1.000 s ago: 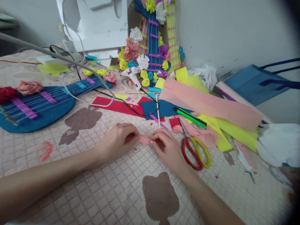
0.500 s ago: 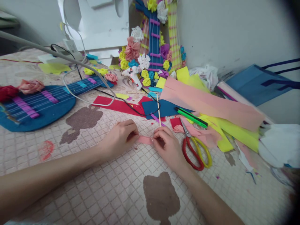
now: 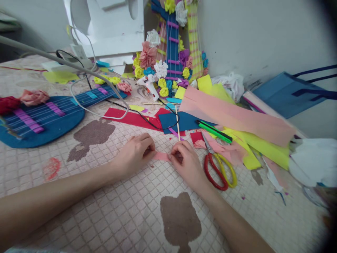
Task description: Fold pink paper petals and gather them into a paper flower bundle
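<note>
A small pink paper strip (image 3: 161, 156) stretches between my two hands, low over the patterned tablecloth (image 3: 126, 214). My left hand (image 3: 137, 149) pinches its left end. The right end is between the thumb and fingers of my right hand (image 3: 184, 160). Just behind my right hand a thin wooden stick (image 3: 177, 123) shows; whether the fingers touch it I cannot tell. Scissors (image 3: 218, 165) with one red and one yellow handle lie to the right of that hand. Beyond them is a green utility knife (image 3: 214, 131).
A white glue gun (image 3: 149, 86) with a black cord lies at the back. A blue guitar-shaped craft (image 3: 52, 119) is at left, crossed by a white cable (image 3: 102, 75). Red paper (image 3: 131, 118), pink paper (image 3: 237, 114) and yellow paper (image 3: 271, 149) lie beyond my hands. Flower-covered crafts (image 3: 172, 49) stand behind.
My right hand has shifted slightly left, and the visible part of the pink strip between the hands is a little shorter. Both hands still pinch it.
</note>
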`<action>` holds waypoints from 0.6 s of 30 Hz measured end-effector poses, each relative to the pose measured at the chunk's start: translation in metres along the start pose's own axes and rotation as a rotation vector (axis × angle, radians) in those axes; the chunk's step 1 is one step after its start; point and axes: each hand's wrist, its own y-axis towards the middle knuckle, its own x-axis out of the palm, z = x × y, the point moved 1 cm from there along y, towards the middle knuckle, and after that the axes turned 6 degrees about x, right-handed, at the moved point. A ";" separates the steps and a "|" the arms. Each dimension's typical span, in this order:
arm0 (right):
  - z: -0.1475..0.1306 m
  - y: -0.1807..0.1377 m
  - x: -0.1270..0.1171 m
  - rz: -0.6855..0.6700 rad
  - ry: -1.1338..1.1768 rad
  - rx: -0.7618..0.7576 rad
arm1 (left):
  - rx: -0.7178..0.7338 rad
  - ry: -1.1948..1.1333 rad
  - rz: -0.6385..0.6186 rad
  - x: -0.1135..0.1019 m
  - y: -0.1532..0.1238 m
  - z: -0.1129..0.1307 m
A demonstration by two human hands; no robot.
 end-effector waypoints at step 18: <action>-0.005 -0.002 -0.003 -0.036 0.032 -0.041 | -0.048 -0.180 -0.016 -0.007 0.000 0.005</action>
